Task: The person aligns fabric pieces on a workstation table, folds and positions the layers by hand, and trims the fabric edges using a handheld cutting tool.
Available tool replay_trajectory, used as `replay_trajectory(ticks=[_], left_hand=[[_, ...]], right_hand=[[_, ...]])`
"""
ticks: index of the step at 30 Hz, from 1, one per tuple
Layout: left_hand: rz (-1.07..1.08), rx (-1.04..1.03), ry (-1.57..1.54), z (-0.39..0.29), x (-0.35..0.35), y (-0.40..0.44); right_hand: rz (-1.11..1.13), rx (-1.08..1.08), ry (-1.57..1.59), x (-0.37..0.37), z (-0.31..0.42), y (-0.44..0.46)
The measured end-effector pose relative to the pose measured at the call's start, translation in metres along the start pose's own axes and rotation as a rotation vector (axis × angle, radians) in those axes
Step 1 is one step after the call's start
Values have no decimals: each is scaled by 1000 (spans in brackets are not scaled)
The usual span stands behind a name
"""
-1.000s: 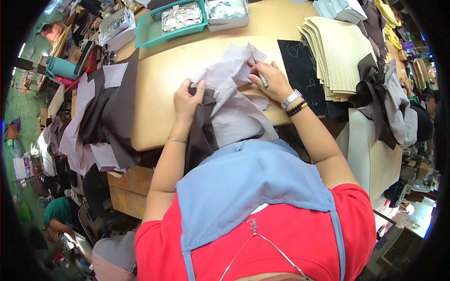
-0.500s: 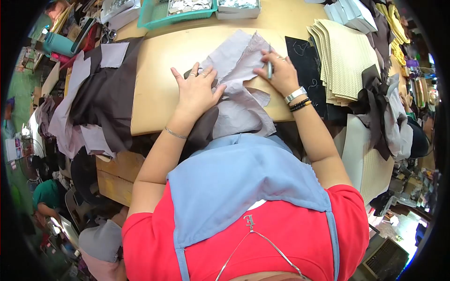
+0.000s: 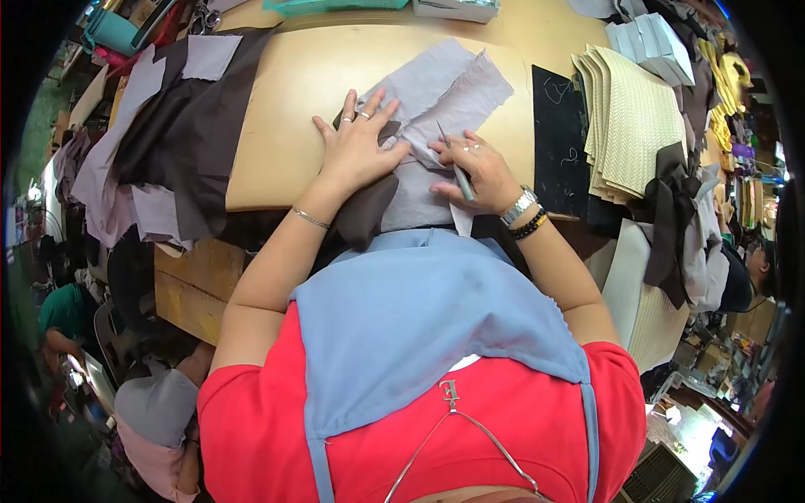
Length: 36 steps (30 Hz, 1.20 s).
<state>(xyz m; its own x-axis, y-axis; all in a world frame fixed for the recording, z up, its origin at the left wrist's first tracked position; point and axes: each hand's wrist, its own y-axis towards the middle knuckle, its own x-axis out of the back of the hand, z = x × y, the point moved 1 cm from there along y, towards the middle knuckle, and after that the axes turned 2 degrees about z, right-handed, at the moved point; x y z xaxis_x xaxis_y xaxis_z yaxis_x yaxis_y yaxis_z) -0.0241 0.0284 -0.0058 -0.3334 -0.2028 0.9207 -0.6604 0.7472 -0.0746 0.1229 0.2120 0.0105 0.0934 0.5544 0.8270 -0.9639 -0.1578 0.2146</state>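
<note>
On the pale work board (image 3: 289,92) lies a crumpled light grey-mauve cloth (image 3: 449,92), its lower part hanging over the front edge. My left hand (image 3: 356,151) presses on the cloth's left side with fingers spread. Dark brown cloth (image 3: 365,214) shows beneath that hand and falls toward my lap. In my right hand (image 3: 480,172) is a slim, pointed metal tool (image 3: 462,180), its tip toward the upper left. That hand rests by the right side of the light cloth.
Dark and light cloth (image 3: 180,126) drapes over the left edge. At the right are a black sheet (image 3: 560,126), stacked cream textured sheets (image 3: 629,117) and white boxes (image 3: 654,50). A teal basket (image 3: 335,7) stands at the back. A person (image 3: 159,411) is at lower left.
The light cloth is spread flatter. My left hand has gone from pinching its edge to lying spread on it. My right hand has moved down and nearer with the tool.
</note>
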Motion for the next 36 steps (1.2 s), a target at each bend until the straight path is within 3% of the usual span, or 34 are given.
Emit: replay_trajectory(ticks=[5, 8, 12, 16, 19, 22, 28, 36], left_hand=[[-75, 35, 47, -17, -2, 0], [-120, -5, 73, -15, -8, 0], [-94, -18, 67, -13, -8, 1], [-100, -35, 73, -12, -8, 2], [-70, -27, 83, -11, -7, 2], [-53, -16, 92, -12, -7, 3], [-66, -15, 76, -13, -7, 1], [-55, -1, 90, -14, -4, 2]], right_hand=[[14, 57, -40, -6, -14, -19], [5, -126, 423, 2, -25, -21], [-349, -525, 979, 4, 2, 2], [-379, -577, 1198, 2, 14, 27], [-392, -286, 802, -13, 1, 34], [-368, -400, 940, -31, -3, 31], [-419, -363, 917, -36, -1, 29], [-407, -239, 584, -41, -2, 27]])
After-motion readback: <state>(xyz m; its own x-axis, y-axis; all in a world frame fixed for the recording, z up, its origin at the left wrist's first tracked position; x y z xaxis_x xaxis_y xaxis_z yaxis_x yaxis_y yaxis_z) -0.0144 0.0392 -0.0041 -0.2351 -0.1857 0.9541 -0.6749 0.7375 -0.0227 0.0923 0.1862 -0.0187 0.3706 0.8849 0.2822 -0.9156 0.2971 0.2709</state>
